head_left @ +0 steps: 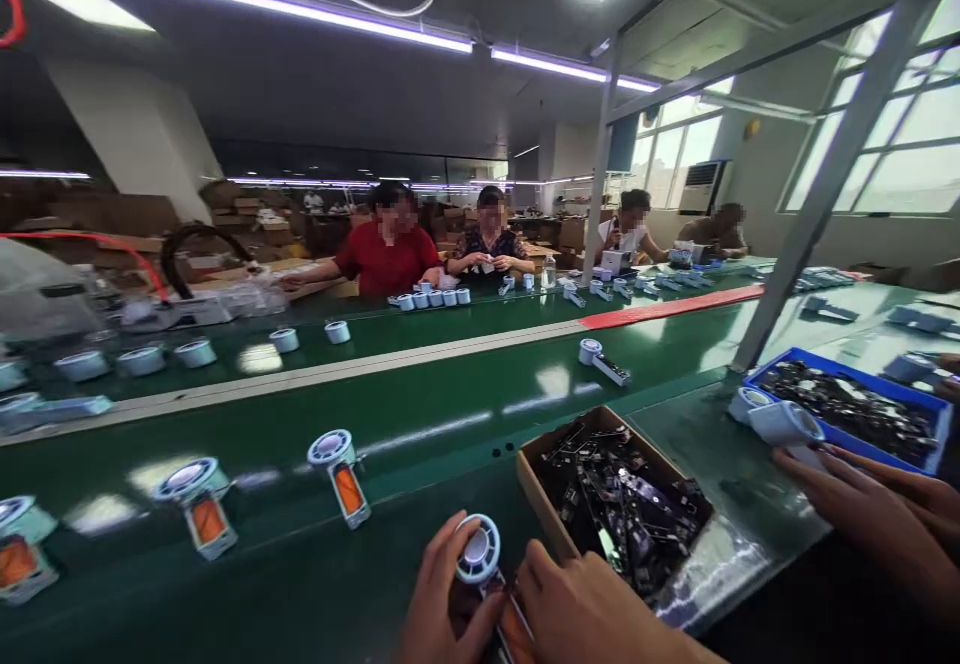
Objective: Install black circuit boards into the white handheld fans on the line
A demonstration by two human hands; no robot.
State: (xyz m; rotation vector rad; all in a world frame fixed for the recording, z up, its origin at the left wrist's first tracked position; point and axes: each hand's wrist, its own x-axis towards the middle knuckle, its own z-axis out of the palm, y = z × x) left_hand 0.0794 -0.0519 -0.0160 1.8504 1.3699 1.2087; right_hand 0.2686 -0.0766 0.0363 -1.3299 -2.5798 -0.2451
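We've got one fan (478,548) in work, low in view, just left of the carton (541,500) of black parts (634,504), both our hands on it. Step looks like handwork at the handle (516,632), whose open face shows orange inside; we can't tell exactly what's being pressed or seated, since our fingers cover the spot and the lower end runs out of frame.

Next move seems to call for a steady head and fine fingertip control along the handle, without snagging whatever is orange in there.

Pose: left hand (448,594) is curled round the head's left side, fingers up along the rim, thumb across below it near the handle joint. Partly closed, firm on the fan as far as we can judge. Right hand (574,599) comes in from lower right, back of hand up, fingers bent well in, tips against the handle's right side. Nearly closed; can't see if a small part is hidden under it. Fan head faces up, handle angled down toward us.

Around us: an orange-filled fan (339,474) lies ahead on the green surface (457,464); at right, a co-worker's hands (862,499) hold another unit by the blue tray (942,430).
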